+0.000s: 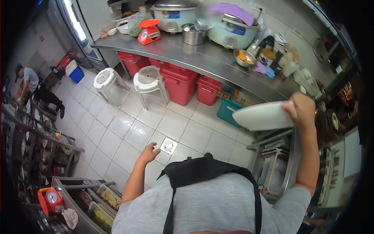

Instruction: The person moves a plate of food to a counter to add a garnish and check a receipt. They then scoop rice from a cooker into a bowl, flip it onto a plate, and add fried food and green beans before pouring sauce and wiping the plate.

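Observation:
A large white plate (263, 116) is in my right hand (303, 111), which grips its right end with the thumb on the near face. The plate is held up at the right, tilted so that it shows as a narrow oval. My left hand (149, 153) hangs over the tiled floor with nothing in it, its fingers apart. Nearest to it is the square floor drain (168, 146). Beyond the plate stands a teal bin (229, 112), partly hidden behind it.
A long steel counter (175, 54) carries rice cookers (233, 33), an orange scale (149, 32), a metal pot (193, 35) and a bowl (244, 58). Under it are red bins (179, 84); white stools (150, 80) stand before it. Food containers (102, 214) sit lower left. Another person (33, 82) bends far left.

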`<state>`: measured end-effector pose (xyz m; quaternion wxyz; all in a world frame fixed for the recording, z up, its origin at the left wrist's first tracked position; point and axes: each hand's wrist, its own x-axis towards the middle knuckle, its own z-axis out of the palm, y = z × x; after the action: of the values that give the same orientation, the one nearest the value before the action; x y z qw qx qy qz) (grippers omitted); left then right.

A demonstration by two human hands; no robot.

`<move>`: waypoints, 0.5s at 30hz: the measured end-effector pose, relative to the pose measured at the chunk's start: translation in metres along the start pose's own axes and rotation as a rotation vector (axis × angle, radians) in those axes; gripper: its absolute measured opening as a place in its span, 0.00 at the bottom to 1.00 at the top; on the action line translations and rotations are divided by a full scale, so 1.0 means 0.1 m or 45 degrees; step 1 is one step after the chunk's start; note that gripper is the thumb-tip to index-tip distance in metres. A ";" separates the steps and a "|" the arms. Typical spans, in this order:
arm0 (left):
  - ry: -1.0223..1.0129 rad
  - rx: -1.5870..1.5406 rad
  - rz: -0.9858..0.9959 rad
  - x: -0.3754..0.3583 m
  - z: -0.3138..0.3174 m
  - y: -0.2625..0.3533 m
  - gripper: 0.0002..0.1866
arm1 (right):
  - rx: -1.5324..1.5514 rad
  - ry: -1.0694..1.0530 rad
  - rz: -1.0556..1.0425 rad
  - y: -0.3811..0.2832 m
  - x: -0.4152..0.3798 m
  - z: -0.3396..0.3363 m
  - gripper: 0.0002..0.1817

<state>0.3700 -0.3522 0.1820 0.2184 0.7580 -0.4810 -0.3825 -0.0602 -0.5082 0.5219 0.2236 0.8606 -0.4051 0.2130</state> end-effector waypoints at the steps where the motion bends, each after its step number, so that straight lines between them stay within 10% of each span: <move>1: -0.011 -0.046 -0.027 0.03 0.03 -0.03 0.28 | -0.041 0.001 0.005 0.07 0.25 0.26 0.27; 15: -0.059 -0.259 -0.071 2.09 -0.39 0.93 0.29 | 0.086 0.094 -0.053 0.84 2.96 3.42 0.25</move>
<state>0.3998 -0.5816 0.1936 0.2723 0.7358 -0.4234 -0.4529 0.1081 -0.9248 0.4254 0.2136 0.8675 -0.3711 0.2534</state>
